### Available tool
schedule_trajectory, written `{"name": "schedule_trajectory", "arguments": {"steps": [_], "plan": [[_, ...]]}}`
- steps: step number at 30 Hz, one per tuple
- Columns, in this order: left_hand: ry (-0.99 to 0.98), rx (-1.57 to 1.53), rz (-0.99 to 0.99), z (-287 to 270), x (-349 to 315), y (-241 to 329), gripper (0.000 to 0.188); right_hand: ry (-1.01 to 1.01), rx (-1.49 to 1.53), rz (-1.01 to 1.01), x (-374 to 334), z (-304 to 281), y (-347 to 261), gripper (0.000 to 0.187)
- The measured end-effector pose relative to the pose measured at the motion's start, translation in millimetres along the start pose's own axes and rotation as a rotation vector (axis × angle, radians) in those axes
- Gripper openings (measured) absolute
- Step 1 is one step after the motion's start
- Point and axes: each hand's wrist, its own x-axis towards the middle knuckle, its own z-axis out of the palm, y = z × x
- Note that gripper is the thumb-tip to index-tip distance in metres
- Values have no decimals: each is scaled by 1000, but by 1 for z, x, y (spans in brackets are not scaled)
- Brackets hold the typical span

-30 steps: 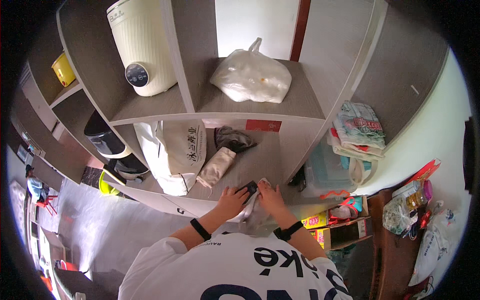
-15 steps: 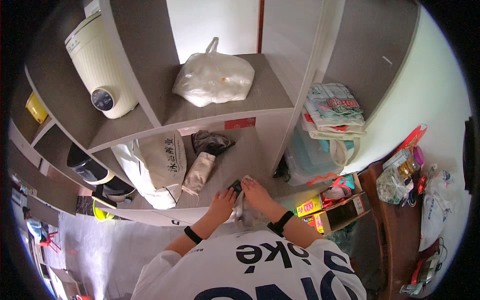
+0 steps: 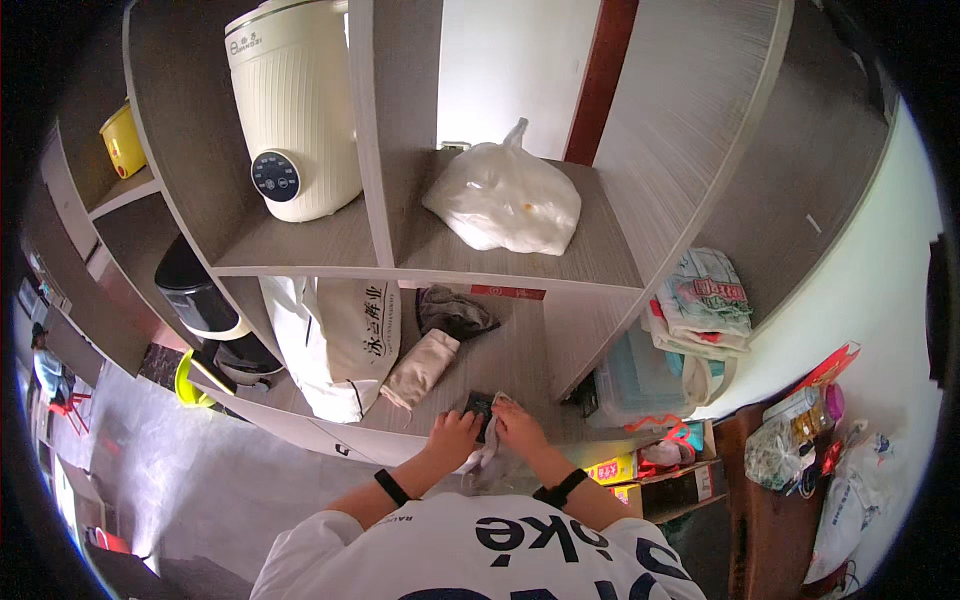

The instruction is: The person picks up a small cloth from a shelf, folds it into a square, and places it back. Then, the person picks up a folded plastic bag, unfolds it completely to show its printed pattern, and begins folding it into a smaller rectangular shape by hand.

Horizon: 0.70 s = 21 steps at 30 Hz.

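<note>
Close together at the front edge of the lower shelf are both my hands. My left hand (image 3: 455,436) has its fingers curled over a small dark, flat item (image 3: 480,407); its kind is not clear. Just beside it, my right hand (image 3: 521,429) is closed on a crumpled pale cloth (image 3: 487,452), whose loose end hangs down between my wrists. Behind them on this shelf lie a rolled beige cloth bundle (image 3: 421,369) and a dark grey bunched fabric (image 3: 455,312). A white and cream fabric bag (image 3: 335,345) leans to their left.
Overhead, the upper shelf holds a white plastic bag (image 3: 505,197) and a cream appliance (image 3: 297,120). Folded bags (image 3: 703,300) rest on a clear plastic box (image 3: 640,370) at the right. An open carton (image 3: 683,487) and a brown wooden bench (image 3: 752,520) stand nearby.
The view has shifted, so the shelves appear lower and further right. My hands stay together at the shelf edge with the dark item and pale cloth; the right fingers have curled more.
</note>
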Motion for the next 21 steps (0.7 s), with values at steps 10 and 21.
{"name": "schedule_trajectory", "arguments": {"steps": [10, 21], "plan": [[117, -35, 19, 27, -1, -5, 49, -97, -207, -136, -8, -3, -40, 46], [3, -107, 50, 10, 5, -12, 39, -124, -479, 90, 38, 15, -20, 53]]}}
